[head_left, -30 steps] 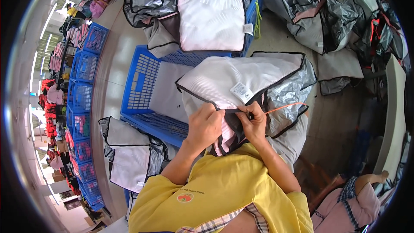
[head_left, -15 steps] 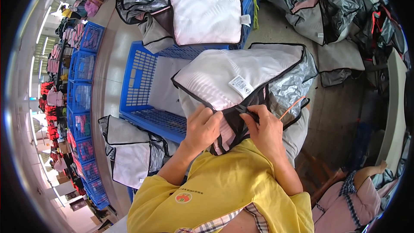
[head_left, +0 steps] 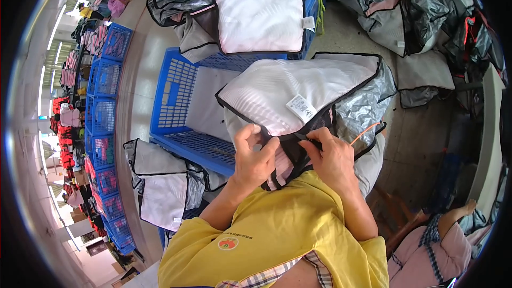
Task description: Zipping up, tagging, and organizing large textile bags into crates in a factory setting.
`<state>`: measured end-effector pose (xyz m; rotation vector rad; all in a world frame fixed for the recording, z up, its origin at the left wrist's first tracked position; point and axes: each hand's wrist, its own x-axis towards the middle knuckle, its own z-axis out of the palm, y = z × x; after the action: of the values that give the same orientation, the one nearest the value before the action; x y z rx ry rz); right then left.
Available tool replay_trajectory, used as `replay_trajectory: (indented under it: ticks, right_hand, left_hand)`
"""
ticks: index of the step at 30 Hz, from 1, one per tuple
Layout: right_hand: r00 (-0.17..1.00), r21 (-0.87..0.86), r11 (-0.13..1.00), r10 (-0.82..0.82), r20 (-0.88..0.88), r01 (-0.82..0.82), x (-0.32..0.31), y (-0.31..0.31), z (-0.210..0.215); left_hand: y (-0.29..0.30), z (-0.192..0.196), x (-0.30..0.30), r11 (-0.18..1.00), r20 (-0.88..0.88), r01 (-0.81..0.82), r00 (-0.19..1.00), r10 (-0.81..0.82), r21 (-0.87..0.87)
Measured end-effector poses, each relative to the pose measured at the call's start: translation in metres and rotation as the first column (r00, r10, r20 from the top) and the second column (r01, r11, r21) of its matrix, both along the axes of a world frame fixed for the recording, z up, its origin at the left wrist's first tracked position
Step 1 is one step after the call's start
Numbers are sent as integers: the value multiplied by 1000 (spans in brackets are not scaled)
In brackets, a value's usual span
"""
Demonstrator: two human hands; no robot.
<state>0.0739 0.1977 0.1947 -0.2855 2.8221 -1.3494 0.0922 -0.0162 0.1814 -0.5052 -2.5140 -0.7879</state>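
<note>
Across my lap lies a sewn piece (head_left: 298,90) of white-pink fabric with black edging, black mesh and silver lining, like an insulated bag. A white label (head_left: 301,108) sits on its panel. My left hand (head_left: 254,154) is at the black-edged rim, its thumb on the edging, the forefinger curled and apart from the thumb; the lower fingers are hidden. My right hand (head_left: 332,157) is closed around a small dark pointed tool (head_left: 302,137), like thread snips, its tip over the black edging near my left thumb. A thin orange cord (head_left: 365,132) shows beside that hand.
A blue plastic crate (head_left: 172,96) stands beyond my left hand, with more silver-lined pieces (head_left: 261,10) stacked behind it and others (head_left: 162,192) at its left. Another heap (head_left: 397,16) lies far right. A co-worker in pink (head_left: 426,250) is at lower right. Blue crates (head_left: 101,112) line the left.
My left thumb and forefinger have parted from their pinch at the edging. My right hand stays close to the same spot with the dark tool. The view has shifted slightly.
</note>
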Motion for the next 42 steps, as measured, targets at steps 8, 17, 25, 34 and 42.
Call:
replay_trajectory:
  ticks: [8, 17, 25, 34, 42]
  right_hand:
    - [994, -72, 996, -37, 106, 44, 3, -1, -9]
    - [991, -177, 984, -12, 130, 35, 4, -3, -16]
    - [976, -365, 928, 8, 220, 74, -10, -17, -16]
    - [960, -684, 675, -217, 176, 278, -61, 5, -31]
    - [897, -848, 294, -172, 407, 441, -81, 86, -24]
  left_hand:
    - [1, -3, 3, 949, 207, -96, 978, 33, 301]
    - [-10, 4, -1, 962, 162, -26, 987, -20, 272]
    - [-12, 13, -10, 883, 319, 38, 925, -209, 468]
    - [-6, 13, -23, 701, 311, -119, 938, -152, 703]
    - [-60, -69, -54, 804, 473, -458, 843, 257, 380]
